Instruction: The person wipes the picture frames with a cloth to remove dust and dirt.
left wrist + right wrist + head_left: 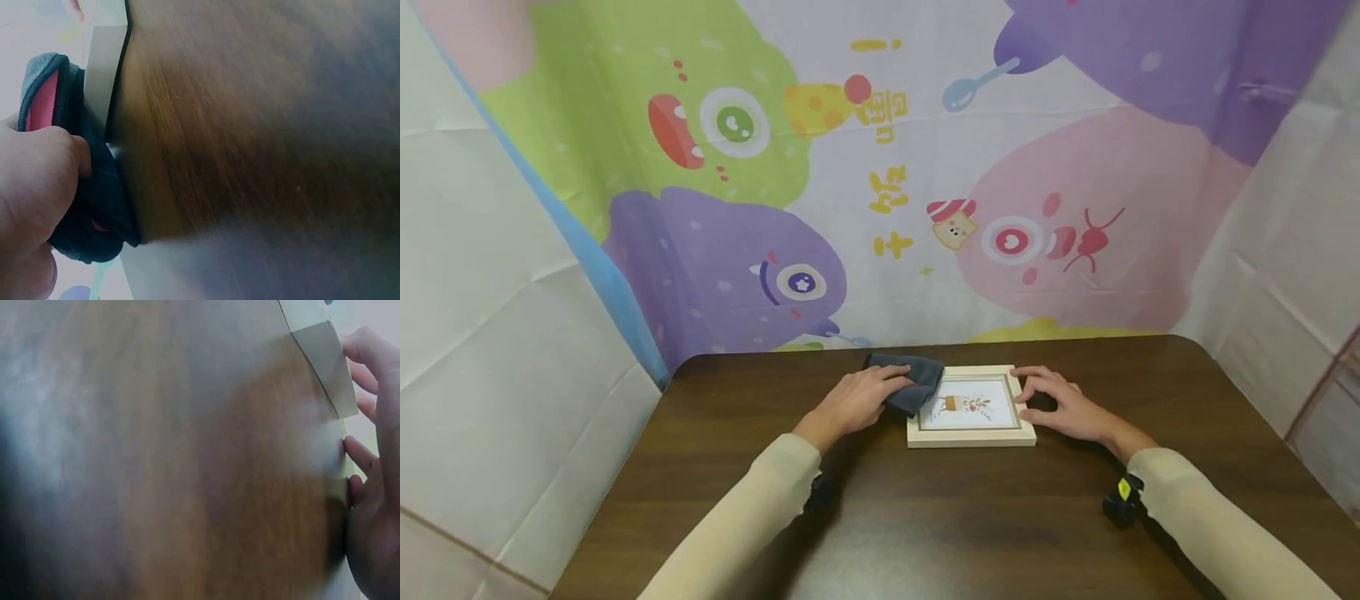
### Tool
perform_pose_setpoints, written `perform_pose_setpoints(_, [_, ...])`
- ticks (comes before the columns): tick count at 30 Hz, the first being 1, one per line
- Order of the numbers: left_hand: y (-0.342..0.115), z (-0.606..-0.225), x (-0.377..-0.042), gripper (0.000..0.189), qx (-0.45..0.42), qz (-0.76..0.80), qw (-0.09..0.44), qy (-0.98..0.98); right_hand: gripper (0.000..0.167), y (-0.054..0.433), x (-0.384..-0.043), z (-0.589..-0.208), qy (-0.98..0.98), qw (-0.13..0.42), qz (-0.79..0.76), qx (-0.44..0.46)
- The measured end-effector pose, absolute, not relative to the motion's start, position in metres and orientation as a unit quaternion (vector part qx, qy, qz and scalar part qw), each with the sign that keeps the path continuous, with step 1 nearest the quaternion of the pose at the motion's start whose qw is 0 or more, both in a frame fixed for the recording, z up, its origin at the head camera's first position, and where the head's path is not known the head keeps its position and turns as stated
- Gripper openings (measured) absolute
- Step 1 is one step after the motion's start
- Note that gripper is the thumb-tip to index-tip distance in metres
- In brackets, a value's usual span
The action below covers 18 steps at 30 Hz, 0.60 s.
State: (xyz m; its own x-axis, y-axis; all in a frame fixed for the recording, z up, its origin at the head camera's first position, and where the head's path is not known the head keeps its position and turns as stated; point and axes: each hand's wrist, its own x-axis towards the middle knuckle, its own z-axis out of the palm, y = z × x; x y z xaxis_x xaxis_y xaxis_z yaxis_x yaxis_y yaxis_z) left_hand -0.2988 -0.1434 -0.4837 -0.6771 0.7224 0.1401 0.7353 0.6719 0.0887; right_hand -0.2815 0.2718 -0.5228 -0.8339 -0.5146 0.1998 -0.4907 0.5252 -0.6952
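Note:
A cream picture frame (970,439) lies flat on the brown table, showing a print of a plant in an orange pot. My left hand (857,402) grips a folded dark grey cloth (917,390), which covers the frame's left side and far left corner. Pink lining shows inside the cloth (45,103) in the left wrist view. At the opposite side, my right hand (1067,408) holds the frame by its right edge, thumb near the front and bent fingers farther back. The frame's corner (325,362) shows beside that hand in the right wrist view.
The wooden table (925,517) has rounded far corners. Behind it hangs a curtain (895,300) with cartoon monsters, and pale sheets (497,333) close off both sides. A dark wrist camera (1122,500) sits at the right cuff.

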Motion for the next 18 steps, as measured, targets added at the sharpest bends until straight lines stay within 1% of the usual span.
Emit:
perform_pose_setpoints(6, [-0.145, -0.483, -0.291, 0.052, -0.400, -0.066, 0.047, -0.913, 0.016, 0.272, -0.281, -0.524, 0.873, 0.020, -0.396, -0.284])
perform_pose_setpoints(10, [-0.144, -0.482, -0.286, 0.053, -0.389, -0.057, 0.041, -0.919, 0.017, 0.271, -0.282, -0.524, 0.873, 0.020, -0.397, -0.283])
perform_pose_setpoints(11, [-0.140, -0.474, -0.278, 0.054, -0.380, -0.057, 0.031, -0.923, 0.017, 0.272, -0.282, -0.525, 0.873, 0.018, -0.396, -0.283])
perform_pose_setpoints(12, [-0.140, -0.474, -0.277, 0.055, -0.377, -0.055, 0.028, -0.924, 0.017, 0.271, -0.282, -0.525, 0.874, 0.016, -0.394, -0.283])
perform_pose_setpoints(18, [-0.140, -0.475, -0.269, 0.055, -0.378, -0.042, 0.029, -0.925, 0.016, 0.271, -0.282, -0.524, 0.876, 0.014, -0.389, -0.286])
